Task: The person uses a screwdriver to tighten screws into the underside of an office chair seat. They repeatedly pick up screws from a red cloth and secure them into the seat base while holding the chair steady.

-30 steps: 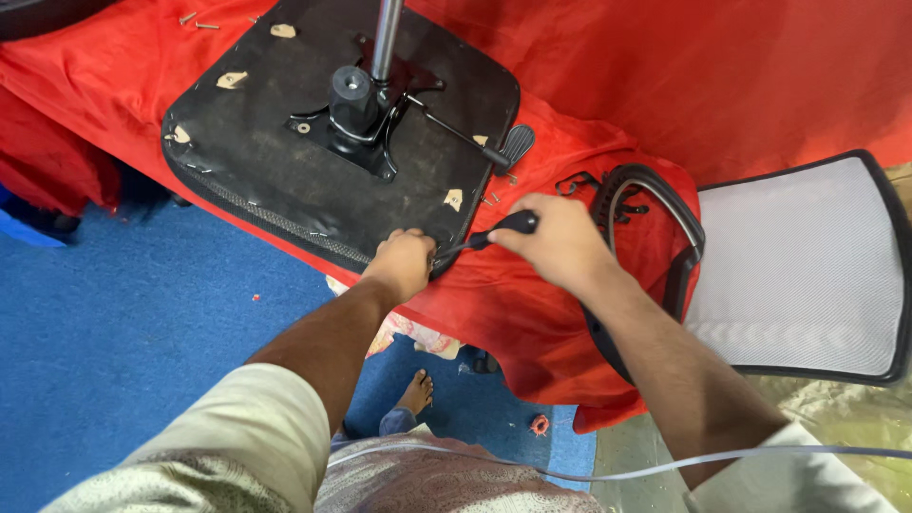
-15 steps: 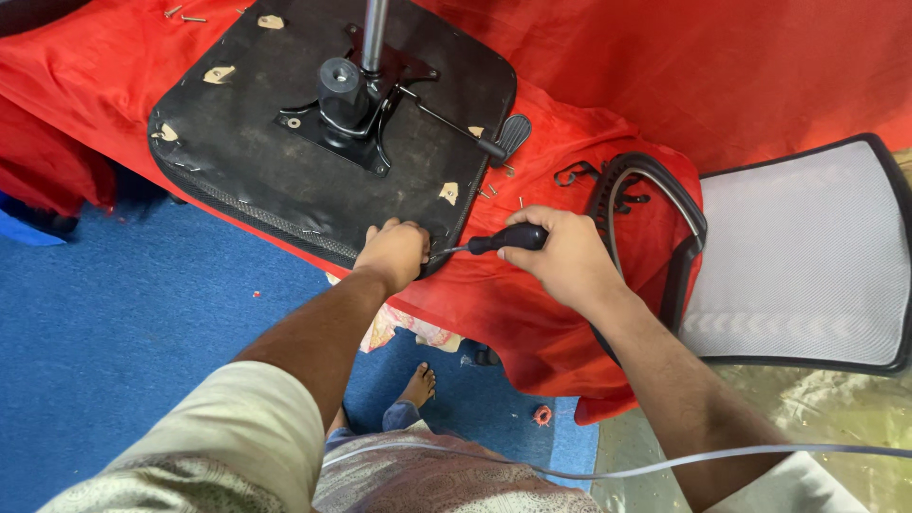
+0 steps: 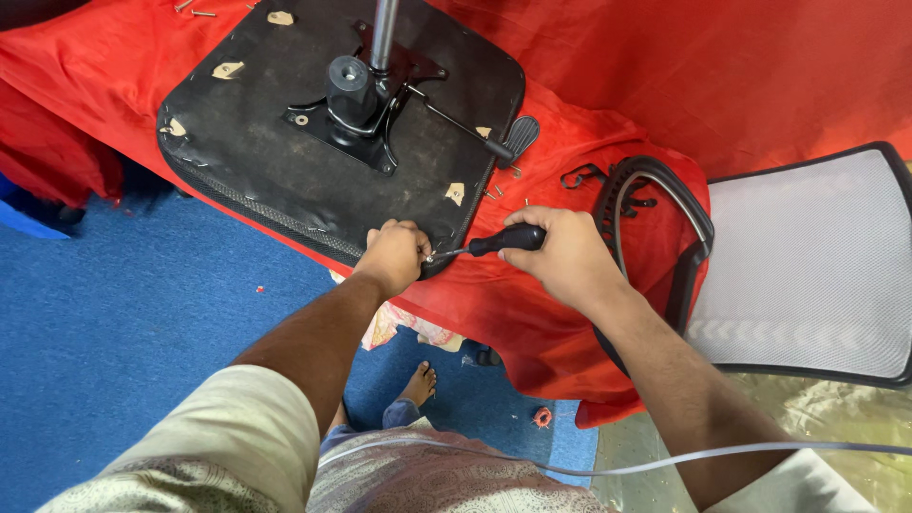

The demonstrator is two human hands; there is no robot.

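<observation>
- Head view, looking straight down at an upturned office chair seat lying bottom-up on a surface draped in red cloth.
- Left hand curling tight over the near corner of the seat, fingers closed on the edge, pinning it down.
- Right hand wrapping fully around the black handle of a screwdriver, grip closed on it, nothing loose about it.
- Screwdriver lying nearly level, shaft pointing left, tip sitting right at that same near corner, just beside the left fingers. Can't tell if the tip is actually seated in a screw, too small to make out.
- Black metal tilt mechanism sitting in the middle of the seat's underside, with a shiny gas-lift post sticking up out of it and a lever reaching out toward the right edge.
- Tan scraps of tape showing on the black underside here and there.
- Curved black bracket resting on the cloth just right of the right hand, and a grey mesh backrest lying beyond it.
- A few loose screws scattered on the cloth near the lever.
- Blue carpet underneath, bare foot poking out below the surface edge, and a thin white cable crossing the lap.
</observation>
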